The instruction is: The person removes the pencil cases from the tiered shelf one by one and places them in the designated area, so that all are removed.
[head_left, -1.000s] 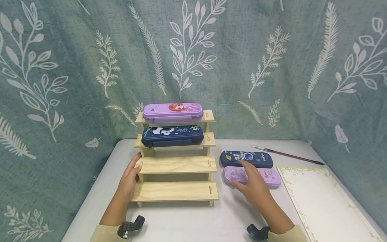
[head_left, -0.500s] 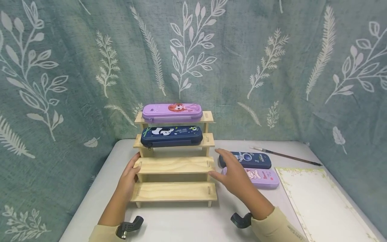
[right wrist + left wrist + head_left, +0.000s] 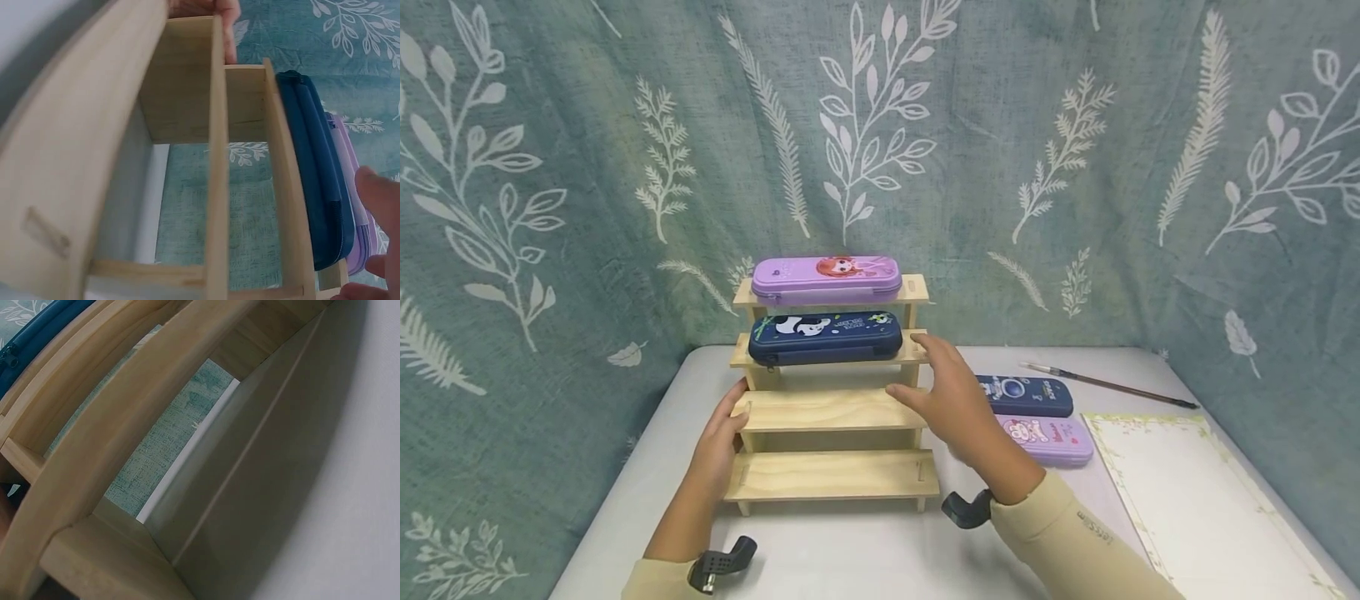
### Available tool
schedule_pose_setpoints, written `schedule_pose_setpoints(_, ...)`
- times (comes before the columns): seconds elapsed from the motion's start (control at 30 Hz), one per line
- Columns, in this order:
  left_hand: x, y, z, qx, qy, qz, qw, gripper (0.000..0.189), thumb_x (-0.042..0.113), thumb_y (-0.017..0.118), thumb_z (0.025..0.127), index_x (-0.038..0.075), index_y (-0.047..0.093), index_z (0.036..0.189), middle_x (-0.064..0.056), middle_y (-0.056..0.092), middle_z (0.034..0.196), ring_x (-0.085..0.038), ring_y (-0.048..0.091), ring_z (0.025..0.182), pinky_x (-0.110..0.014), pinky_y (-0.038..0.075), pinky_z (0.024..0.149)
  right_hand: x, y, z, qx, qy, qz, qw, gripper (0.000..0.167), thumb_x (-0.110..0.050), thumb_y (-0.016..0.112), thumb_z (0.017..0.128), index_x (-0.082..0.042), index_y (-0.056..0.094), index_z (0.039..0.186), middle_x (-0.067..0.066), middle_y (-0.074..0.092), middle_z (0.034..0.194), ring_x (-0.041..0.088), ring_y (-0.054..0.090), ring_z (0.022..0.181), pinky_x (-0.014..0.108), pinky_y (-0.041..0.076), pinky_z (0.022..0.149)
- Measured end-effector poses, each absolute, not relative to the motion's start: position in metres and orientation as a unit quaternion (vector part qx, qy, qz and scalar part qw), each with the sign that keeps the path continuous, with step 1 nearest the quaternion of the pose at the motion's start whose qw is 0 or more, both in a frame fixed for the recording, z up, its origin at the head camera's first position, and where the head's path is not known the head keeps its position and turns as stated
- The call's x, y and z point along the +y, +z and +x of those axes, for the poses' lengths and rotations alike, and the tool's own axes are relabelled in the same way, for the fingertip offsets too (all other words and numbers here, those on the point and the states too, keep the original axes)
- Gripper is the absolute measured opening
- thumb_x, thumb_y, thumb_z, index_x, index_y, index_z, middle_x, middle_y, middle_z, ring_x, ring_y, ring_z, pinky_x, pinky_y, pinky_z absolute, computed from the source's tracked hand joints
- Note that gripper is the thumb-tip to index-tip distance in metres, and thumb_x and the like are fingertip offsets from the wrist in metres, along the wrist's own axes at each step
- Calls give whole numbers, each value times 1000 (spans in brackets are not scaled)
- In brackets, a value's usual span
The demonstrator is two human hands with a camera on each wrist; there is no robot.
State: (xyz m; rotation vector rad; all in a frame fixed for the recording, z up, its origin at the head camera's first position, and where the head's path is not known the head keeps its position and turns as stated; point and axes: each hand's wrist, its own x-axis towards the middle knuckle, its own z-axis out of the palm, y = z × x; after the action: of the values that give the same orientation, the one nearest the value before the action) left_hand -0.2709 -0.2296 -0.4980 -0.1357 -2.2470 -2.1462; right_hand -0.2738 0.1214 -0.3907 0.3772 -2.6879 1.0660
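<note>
A wooden stepped shelf point(image 3: 835, 477) stands on the table. On its top step lies a lilac pencil case point(image 3: 790, 275) with a red-haired girl; the step below bears a navy panda pencil case point(image 3: 827, 340), seen edge-on in the right wrist view. My left hand point(image 3: 718, 442) grips the shelf's left side, thumb at the second step from the bottom and fingers along the side panel. At the shelf's right end, my right hand point(image 3: 951, 400) has thumb and fingers spread, fingertips near the panda case's step. Nothing is in its grasp.
To the right lie a navy astronaut pencil case point(image 3: 1037, 397) and a lilac cartoon pencil case point(image 3: 1063, 442), both partly behind my right hand. A brush point(image 3: 1120, 387) lies behind a leaf-bordered sheet point(image 3: 1202, 500). Patterned green cloth point(image 3: 970, 192) hangs around the table.
My right hand has moved left from over the two pencil cases on the table to the shelf's right end, carrying nothing. The left hand has kept its place.
</note>
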Motion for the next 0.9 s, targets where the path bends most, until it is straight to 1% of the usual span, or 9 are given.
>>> schedule_pose_setpoints(0.07, -231, -498, -270, -722, -690, -50, 18, 58, 15, 31, 111, 22, 22, 169, 2, 14, 176, -27, 11, 163, -57, 12, 130, 117, -386, -279, -916, 365, 136, 98, 86, -48, 81, 90, -20, 40, 160, 9, 42, 163, 35, 46, 146, 61, 42, 115)
schedule_pose_setpoints(0.2, -234, -498, -271, -721, -690, -55, 18, 58, 15, 30, 112, 22, 22, 169, 2, 13, 176, -27, 10, 163, -57, 12, 130, 109, -378, -293, -914, 362, 155, 95, 91, -48, 82, 89, -15, 37, 161, 13, 43, 161, 37, 48, 144, 60, 43, 115)
schedule_pose_setpoints(0.27, -234, -498, -272, -721, -691, -57, 18, 58, 16, 30, 112, 22, 22, 169, 2, 13, 176, -27, 10, 163, -58, 12, 130, 105, -374, -300, -917, 358, 150, 94, 94, -50, 83, 88, -13, 36, 161, 15, 42, 161, 38, 47, 144, 59, 43, 115)
schedule_pose_setpoints(0.37, -233, -499, -273, -722, -690, -55, 17, 58, 15, 30, 111, 22, 22, 169, 2, 13, 176, -27, 11, 163, -57, 12, 130, 100, -370, -309, -920, 360, 134, 84, 98, -52, 83, 87, -11, 35, 162, 16, 40, 162, 39, 42, 148, 59, 40, 118)
schedule_pose_setpoints(0.47, -232, -500, -273, -723, -689, -49, 17, 58, 15, 31, 111, 22, 23, 168, 2, 14, 176, -26, 11, 162, -57, 13, 129, 94, -368, -316, -921, 364, 120, 71, 100, -54, 83, 85, -12, 35, 162, 16, 39, 162, 37, 39, 150, 58, 37, 120)
schedule_pose_setpoints(0.6, -231, -501, -273, -721, -691, -49, 16, 58, 16, 31, 111, 23, 23, 168, 3, 14, 176, -26, 9, 163, -59, 11, 129, 87, -367, -322, -921, 371, 103, 67, 104, -55, 85, 83, -13, 34, 163, 15, 40, 162, 36, 40, 150, 57, 37, 121)
schedule_pose_setpoints(0.8, -230, -500, -272, -720, -692, -50, 17, 58, 16, 31, 111, 24, 24, 168, 2, 14, 176, -27, 10, 163, -58, 11, 130, 81, -368, -331, -920, 376, 89, 59, 113, -56, 87, 80, -15, 27, 166, 15, 38, 164, 36, 39, 151, 57, 36, 121)
schedule_pose_setpoints(0.9, -230, -498, -272, -721, -691, -51, 17, 58, 15, 31, 111, 24, 23, 168, 2, 13, 176, -28, 9, 163, -58, 11, 130, 79, -369, -334, -919, 380, 90, 55, 115, -57, 87, 79, -15, 26, 167, 15, 39, 164, 36, 41, 150, 57, 37, 120)
